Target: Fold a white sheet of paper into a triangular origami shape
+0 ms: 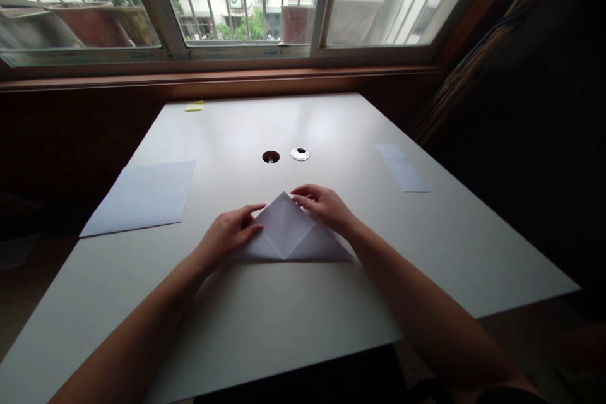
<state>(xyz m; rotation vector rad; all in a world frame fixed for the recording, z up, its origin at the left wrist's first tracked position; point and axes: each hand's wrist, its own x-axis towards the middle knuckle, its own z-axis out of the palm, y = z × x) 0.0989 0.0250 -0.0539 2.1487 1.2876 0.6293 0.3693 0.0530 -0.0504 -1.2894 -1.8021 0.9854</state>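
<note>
A white sheet of paper [285, 233] lies on the desk before me, folded into a triangle with its peak pointing away. Creases mark a diamond in its middle. At its left slanting edge is my left hand [231, 227], thumb on the paper and index finger stretched along the edge. My right hand [324, 205] pinches the right slanting edge close to the peak, thumb and forefinger nearly together. Part of the left corner is hidden behind my left hand, and the right wrist covers some of the right side.
The white desk [284, 315] carries a larger sheet [142, 196] at left, a narrow paper strip [402, 167] at right and yellow sticky notes [194, 106] at the far edge. Beyond the folded paper are a round cable hole [271, 156] and its metal cover [300, 154]. A barred window [246, 0] stands behind.
</note>
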